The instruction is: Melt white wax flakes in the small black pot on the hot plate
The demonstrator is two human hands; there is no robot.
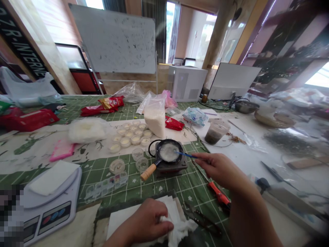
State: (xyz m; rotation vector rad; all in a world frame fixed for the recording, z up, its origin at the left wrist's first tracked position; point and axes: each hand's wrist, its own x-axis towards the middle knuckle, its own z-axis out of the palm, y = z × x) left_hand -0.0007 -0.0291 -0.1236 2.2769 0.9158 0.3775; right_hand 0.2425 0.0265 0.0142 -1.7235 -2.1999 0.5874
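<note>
Between the fingers of my right hand is a thin blue stirring stick, its tip in a small black frying pan. Whitish, cloudy stuff fills the pan's bottom. The pan rests on a small dark hot plate, and its wooden handle points to the front left. Low in the view, my left hand is closed around a crumpled white tissue, above a stack of white sheets. Small round clear tubs with pale contents stand behind and left of the pan.
A kitchen scale with white paper is at left, near a clear pill box. Scissors and a red-handled tool lie by my right forearm. Behind stand a bag of white granules and a plastic cup.
</note>
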